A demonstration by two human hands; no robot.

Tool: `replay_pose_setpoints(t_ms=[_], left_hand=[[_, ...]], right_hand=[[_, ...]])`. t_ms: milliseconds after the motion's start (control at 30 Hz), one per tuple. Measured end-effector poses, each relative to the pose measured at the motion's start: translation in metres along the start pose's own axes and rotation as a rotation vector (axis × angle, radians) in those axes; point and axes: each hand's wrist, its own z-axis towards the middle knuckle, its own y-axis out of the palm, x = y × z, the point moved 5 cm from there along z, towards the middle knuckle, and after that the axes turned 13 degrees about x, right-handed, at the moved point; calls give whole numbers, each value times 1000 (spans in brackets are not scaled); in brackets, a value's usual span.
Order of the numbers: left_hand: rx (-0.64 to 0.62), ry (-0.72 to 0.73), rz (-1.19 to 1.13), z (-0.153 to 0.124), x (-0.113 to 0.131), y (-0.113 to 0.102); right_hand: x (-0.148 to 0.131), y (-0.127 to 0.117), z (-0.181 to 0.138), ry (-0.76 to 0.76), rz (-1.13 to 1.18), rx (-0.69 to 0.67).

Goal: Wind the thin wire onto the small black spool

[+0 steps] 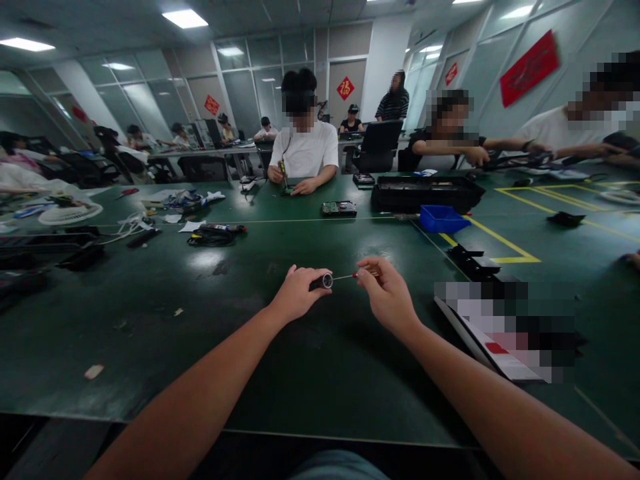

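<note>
Above the green table (300, 373), my left hand (299, 291) is closed around a small black cylindrical part (327, 281) with a light ring at its end. That round end faces to the right and towards me. My right hand (390, 295) pinches a screwdriver (355, 275) by its red handle, most of which the fingers hide. Its thin metal shaft points left and reaches the round end of the black part. Whether the tip sits in the part or only touches it, I cannot tell.
A blue bin (444, 219) and a long black housing (427, 193) stand at the back right. A circuit-board device (339, 209) lies ahead. Bundled black cables (215, 234) are to the left, a white box-like item (520, 367) to the right. Across the table a person (304, 150) works on a board.
</note>
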Motion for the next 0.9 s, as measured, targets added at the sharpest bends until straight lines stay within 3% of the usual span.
replay_pose_setpoints(t_ms=[267, 567, 700, 900], left_hand=[[-12, 11, -1, -1, -2, 1], [-1, -10, -5, 1, -1, -1], [18, -17, -8, 1, -3, 0], [55, -26, -6, 2, -1, -3]], right_hand=[[0, 1, 0, 34, -84, -62], [8, 5, -1, 53, 25, -84], [18, 4, 2, 137, 98, 10], [39, 13, 2, 397, 438, 75]])
